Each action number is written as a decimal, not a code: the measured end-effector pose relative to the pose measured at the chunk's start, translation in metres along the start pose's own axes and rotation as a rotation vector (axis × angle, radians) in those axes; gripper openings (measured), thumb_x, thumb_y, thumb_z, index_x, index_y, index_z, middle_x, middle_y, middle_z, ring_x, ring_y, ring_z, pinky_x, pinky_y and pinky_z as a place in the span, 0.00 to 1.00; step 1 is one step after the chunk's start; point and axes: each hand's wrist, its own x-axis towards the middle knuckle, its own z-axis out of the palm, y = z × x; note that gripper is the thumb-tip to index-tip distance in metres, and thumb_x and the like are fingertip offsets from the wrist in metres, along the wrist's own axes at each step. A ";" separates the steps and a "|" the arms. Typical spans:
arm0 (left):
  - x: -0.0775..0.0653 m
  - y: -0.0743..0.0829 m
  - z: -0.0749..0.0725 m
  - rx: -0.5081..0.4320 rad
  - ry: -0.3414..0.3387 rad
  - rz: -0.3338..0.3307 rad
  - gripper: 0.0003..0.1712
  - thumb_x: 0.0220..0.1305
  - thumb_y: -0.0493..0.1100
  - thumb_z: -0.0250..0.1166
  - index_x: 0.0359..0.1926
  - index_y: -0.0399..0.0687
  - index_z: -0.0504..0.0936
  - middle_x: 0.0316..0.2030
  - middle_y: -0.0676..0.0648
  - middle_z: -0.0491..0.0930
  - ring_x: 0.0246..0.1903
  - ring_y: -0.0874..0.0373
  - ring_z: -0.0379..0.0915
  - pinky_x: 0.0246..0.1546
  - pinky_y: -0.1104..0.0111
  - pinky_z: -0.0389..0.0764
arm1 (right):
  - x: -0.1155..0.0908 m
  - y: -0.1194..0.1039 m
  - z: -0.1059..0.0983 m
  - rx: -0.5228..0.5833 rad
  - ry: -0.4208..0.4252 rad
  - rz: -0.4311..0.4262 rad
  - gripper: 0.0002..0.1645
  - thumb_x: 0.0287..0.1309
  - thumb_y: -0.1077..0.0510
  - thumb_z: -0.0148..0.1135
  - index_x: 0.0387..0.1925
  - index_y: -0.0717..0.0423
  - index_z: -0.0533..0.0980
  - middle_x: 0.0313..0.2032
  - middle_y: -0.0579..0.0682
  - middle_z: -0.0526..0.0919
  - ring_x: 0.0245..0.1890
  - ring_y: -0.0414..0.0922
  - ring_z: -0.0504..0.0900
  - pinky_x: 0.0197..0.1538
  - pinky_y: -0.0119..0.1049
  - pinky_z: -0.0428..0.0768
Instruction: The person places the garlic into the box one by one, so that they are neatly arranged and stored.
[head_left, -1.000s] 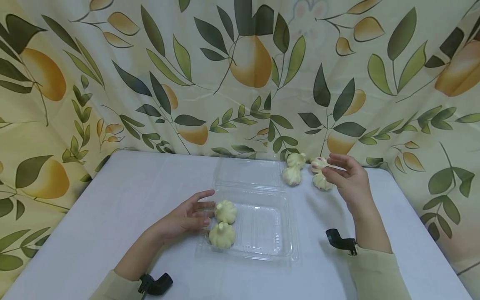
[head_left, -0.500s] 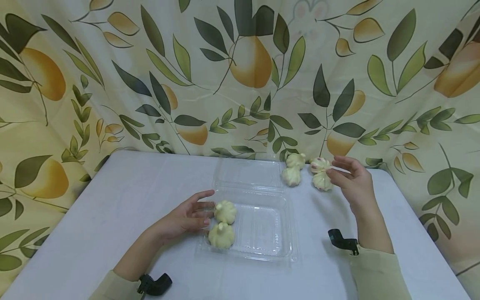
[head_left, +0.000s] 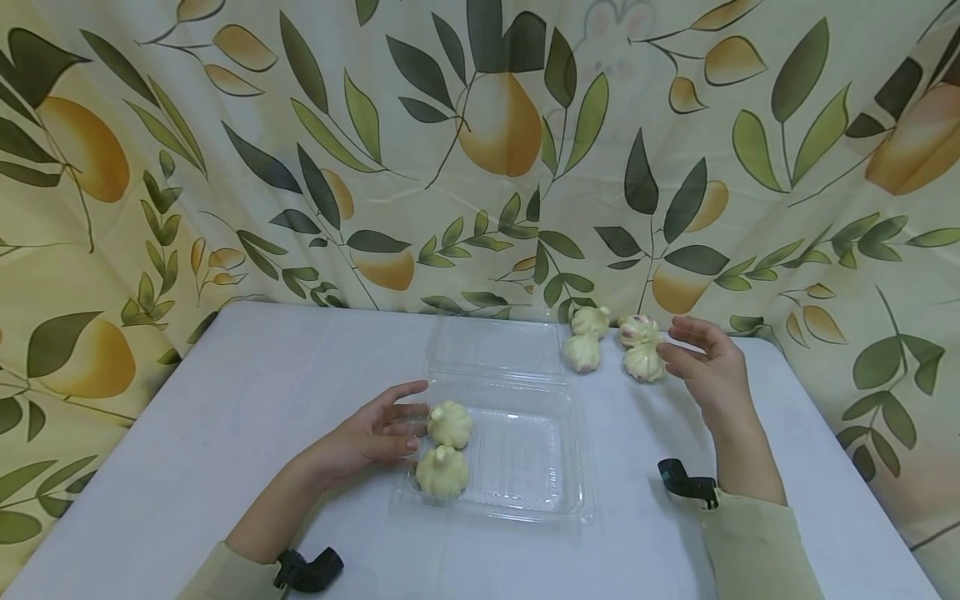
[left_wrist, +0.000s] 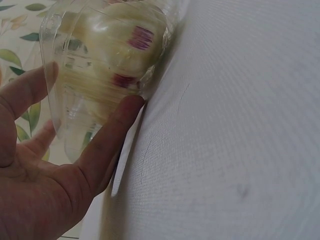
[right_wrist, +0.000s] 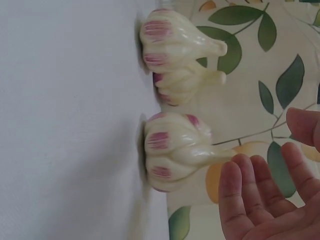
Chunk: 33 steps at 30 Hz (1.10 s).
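Note:
A clear plastic clamshell box [head_left: 517, 512] lies opened flat on the table. Against its left wall sit two garlic bulbs, one garlic bulb [head_left: 450, 424] behind another garlic bulb [head_left: 442, 472]. My left hand [head_left: 375, 435] rests at that wall, fingers spread; in the left wrist view a fingertip [left_wrist: 131, 104] touches the clear plastic near the table. My right hand [head_left: 708, 371] hovers just right of a garlic bulb [head_left: 643, 364] and a purple-streaked garlic bulb [head_left: 638, 330], its fingers relaxed and holding nothing. The right wrist view shows garlic bulbs [right_wrist: 175, 152] standing stem up.
Two more garlic bulbs [head_left: 582, 353] stand by the right edge of the clear lid [head_left: 495, 346]. Behind the white table [head_left: 247, 392] hangs a leaf-and-fruit patterned curtain [head_left: 450, 208]. Each wrist wears a black camera [head_left: 686, 483].
My right hand has drifted slightly right, away from the two garlic bulbs beside it. The left hand and the box have stayed in place.

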 end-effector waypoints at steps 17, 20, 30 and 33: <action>0.000 0.001 0.000 -0.005 0.004 -0.004 0.47 0.66 0.34 0.65 0.78 0.59 0.51 0.73 0.39 0.57 0.71 0.40 0.59 0.56 0.52 0.78 | 0.006 0.012 0.004 -0.012 -0.018 0.081 0.38 0.65 0.49 0.65 0.72 0.49 0.62 0.69 0.58 0.66 0.51 0.37 0.75 0.42 0.23 0.81; 0.000 0.001 0.000 -0.011 0.002 -0.001 0.46 0.66 0.34 0.64 0.78 0.59 0.51 0.73 0.38 0.57 0.71 0.40 0.59 0.55 0.52 0.79 | 0.006 0.013 0.005 -0.008 -0.034 0.097 0.40 0.65 0.49 0.65 0.74 0.50 0.60 0.70 0.58 0.65 0.55 0.41 0.74 0.43 0.23 0.81; -0.002 0.001 0.001 -0.012 0.006 -0.002 0.46 0.66 0.34 0.64 0.78 0.59 0.52 0.73 0.39 0.56 0.71 0.40 0.60 0.55 0.53 0.79 | 0.008 0.019 0.007 -0.021 -0.077 0.143 0.44 0.65 0.49 0.65 0.76 0.49 0.56 0.73 0.59 0.61 0.66 0.54 0.70 0.46 0.27 0.81; -0.001 0.001 0.001 -0.012 0.006 -0.004 0.46 0.66 0.34 0.64 0.78 0.59 0.52 0.74 0.39 0.56 0.70 0.40 0.60 0.55 0.53 0.79 | 0.010 0.023 0.006 -0.022 -0.090 0.156 0.46 0.62 0.48 0.68 0.75 0.48 0.57 0.73 0.59 0.61 0.64 0.50 0.72 0.47 0.29 0.81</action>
